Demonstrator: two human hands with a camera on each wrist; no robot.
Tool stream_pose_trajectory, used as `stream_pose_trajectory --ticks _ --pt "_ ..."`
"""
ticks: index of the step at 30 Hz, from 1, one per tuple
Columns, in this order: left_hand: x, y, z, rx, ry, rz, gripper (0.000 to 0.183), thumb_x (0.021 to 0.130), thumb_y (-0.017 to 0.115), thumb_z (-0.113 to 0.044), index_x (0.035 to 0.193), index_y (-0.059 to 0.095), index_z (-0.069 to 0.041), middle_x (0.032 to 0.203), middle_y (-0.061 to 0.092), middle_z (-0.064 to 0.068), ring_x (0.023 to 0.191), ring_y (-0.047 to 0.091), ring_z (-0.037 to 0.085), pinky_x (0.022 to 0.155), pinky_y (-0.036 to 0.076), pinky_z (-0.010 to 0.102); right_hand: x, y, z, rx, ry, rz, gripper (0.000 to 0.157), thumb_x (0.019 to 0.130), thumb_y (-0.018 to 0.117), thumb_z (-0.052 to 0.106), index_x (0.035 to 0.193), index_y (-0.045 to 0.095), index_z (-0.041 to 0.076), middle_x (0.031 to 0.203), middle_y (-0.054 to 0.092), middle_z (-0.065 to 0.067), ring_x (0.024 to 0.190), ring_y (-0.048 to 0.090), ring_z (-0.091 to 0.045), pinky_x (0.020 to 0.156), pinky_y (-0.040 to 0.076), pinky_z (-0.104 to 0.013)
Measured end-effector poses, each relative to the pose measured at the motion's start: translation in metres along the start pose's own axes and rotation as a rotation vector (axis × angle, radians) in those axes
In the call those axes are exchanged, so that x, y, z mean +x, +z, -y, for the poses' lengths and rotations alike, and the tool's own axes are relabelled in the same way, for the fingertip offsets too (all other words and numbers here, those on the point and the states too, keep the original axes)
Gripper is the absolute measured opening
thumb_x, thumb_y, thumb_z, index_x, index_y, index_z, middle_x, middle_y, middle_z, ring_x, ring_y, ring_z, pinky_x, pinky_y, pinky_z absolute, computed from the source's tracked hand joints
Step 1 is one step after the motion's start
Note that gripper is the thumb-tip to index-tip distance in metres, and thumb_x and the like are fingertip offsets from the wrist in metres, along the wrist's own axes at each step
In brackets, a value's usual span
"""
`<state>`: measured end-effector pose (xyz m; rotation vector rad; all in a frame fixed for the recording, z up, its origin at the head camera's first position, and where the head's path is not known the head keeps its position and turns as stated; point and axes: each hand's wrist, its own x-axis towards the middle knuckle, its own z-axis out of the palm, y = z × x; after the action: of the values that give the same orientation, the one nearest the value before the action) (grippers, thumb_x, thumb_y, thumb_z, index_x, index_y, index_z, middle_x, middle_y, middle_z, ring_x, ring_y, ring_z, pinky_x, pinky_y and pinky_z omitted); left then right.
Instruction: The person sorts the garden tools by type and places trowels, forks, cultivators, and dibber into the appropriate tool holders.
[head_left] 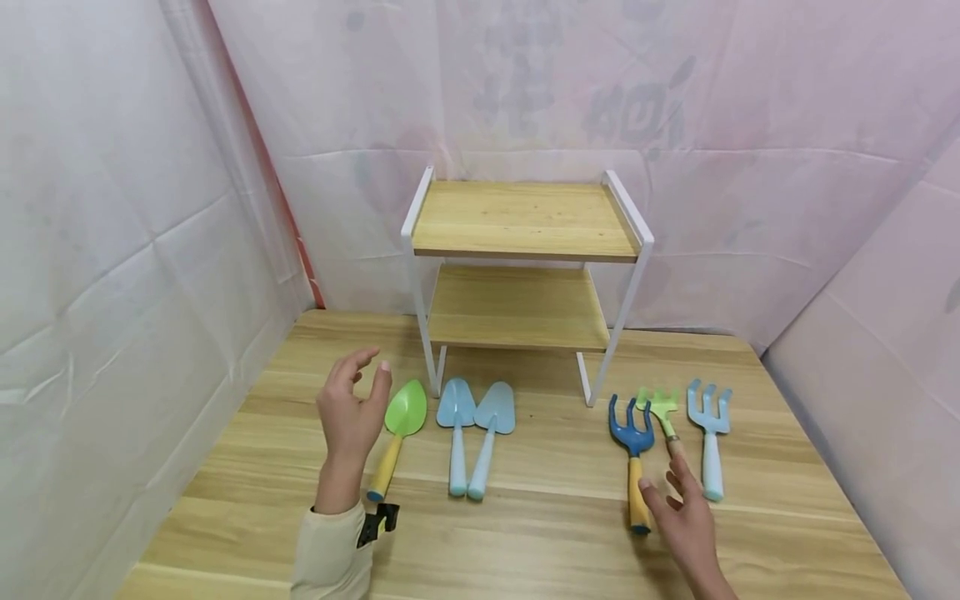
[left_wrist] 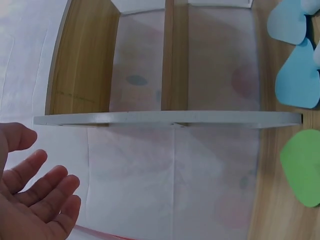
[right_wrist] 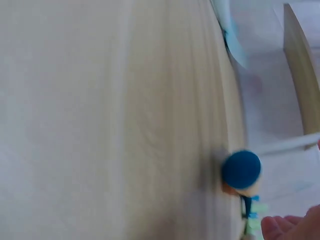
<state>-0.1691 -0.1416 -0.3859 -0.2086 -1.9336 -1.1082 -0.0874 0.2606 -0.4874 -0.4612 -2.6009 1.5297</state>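
Observation:
My left hand (head_left: 352,412) is raised with fingers apart and nothing in it, left of a green trowel (head_left: 407,408) with a yellow handle. In the left wrist view the same hand (left_wrist: 37,192) shows loosely bent fingers. Two light blue trowels (head_left: 456,402) (head_left: 496,408) lie side by side, blades touching. My right hand (head_left: 684,521) hovers among three hand forks, its fingers relaxed. Beside its thumb is a dark blue fork (head_left: 632,433) with a yellow handle. Its fingertips overlap the handle end of a small green rake (head_left: 663,406). A light blue fork (head_left: 709,417) lies to the right.
A two-tier wooden shelf (head_left: 525,218) with a white metal frame (head_left: 630,292) stands at the back of the wooden table (head_left: 540,517). Pale sheeting (head_left: 750,208) encloses the table on the back and both sides.

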Motion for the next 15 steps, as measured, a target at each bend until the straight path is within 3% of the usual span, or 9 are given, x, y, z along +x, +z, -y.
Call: stream_pose_trajectory --ticks 3,8,11,15 --pt "0.002 0.004 -0.002 -0.049 -0.040 -0.033 0.019 0.081 0.066 -0.001 0.099 0.067 0.004 0.097 0.066 0.016 0.089 0.062 0.028 0.069 0.049 0.042 -0.004 0.006 -0.001 0.037 0.031 -0.037 0.074 0.093 0.056 0.026 0.144 0.014 -0.007 0.144 0.022 -0.030 0.128 0.031 -0.043 0.091 0.039 -0.042" --pt "0.009 0.011 -0.017 -0.162 -0.116 -0.095 0.017 0.081 0.064 0.005 0.097 0.066 0.009 0.094 0.066 0.020 0.088 0.062 0.029 0.072 0.050 0.044 -0.009 0.019 -0.004 0.074 0.048 -0.115 0.062 0.094 0.055 0.022 0.139 0.028 -0.012 0.141 0.031 -0.028 0.122 0.039 -0.040 0.073 0.036 -0.007" --pt "0.014 0.013 -0.034 -0.201 -0.127 -0.134 0.017 0.080 0.062 0.010 0.097 0.064 0.013 0.094 0.065 0.024 0.087 0.061 0.034 0.074 0.050 0.045 -0.010 0.025 -0.005 0.109 0.056 -0.144 0.057 0.094 0.054 0.019 0.137 0.033 -0.011 0.137 0.037 -0.028 0.118 0.044 -0.039 0.066 0.033 0.001" --pt "0.020 0.017 -0.047 -0.223 -0.152 -0.142 0.022 0.080 0.061 0.011 0.102 0.061 0.015 0.099 0.063 0.026 0.092 0.059 0.038 0.076 0.049 0.041 -0.010 0.029 -0.007 0.149 0.097 -0.147 0.057 0.094 0.052 0.018 0.138 0.030 -0.012 0.134 0.038 -0.031 0.116 0.042 -0.040 0.065 0.033 0.001"
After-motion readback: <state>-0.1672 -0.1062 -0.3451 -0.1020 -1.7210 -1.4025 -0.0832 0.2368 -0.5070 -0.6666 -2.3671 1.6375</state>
